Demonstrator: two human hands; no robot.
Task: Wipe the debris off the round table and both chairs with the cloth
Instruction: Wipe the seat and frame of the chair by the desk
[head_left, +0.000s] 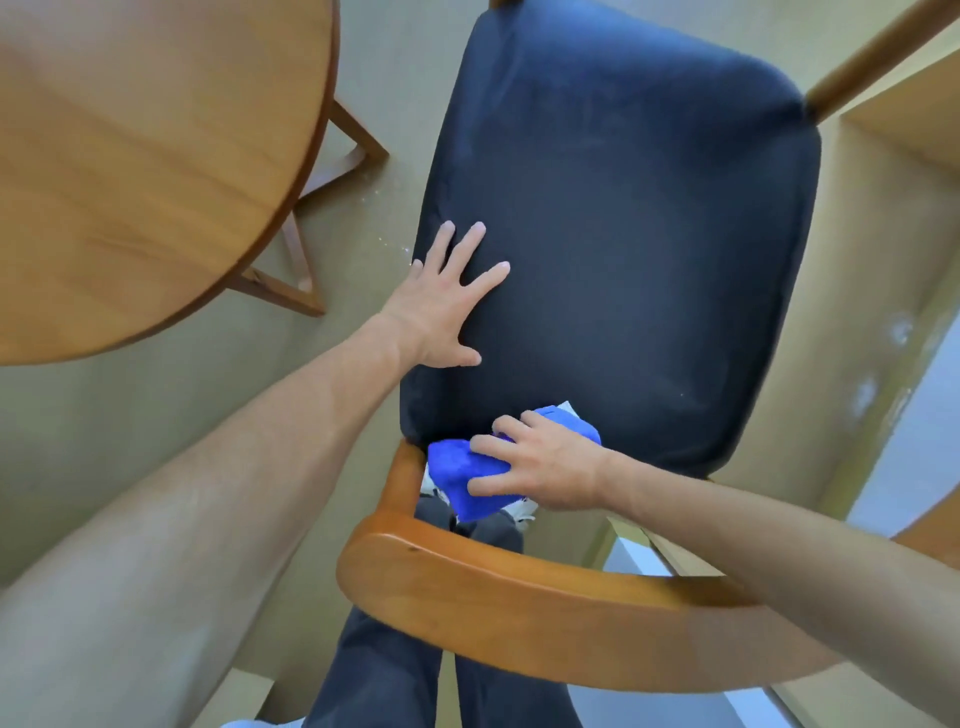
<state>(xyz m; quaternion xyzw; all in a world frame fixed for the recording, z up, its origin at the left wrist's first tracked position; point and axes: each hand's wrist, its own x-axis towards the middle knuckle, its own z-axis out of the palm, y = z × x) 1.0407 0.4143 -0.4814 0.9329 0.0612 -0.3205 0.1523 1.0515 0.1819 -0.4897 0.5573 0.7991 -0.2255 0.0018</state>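
Here, the left hand (441, 306) lies flat, fingers spread, on the chair (623, 234) seat's left edge; the right hand (540, 467) grips a blue cloth (467, 473) at the seat's near edge, beside the round worktop (130, 156).

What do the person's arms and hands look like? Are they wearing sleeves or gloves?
No gloves and no sleeves in sight. The left hand and the right hand are both bare, and both forearms are bare as far as the picture shows. There are no rings, watches or bracelets to see. Lower down, the person wears dark trousers.
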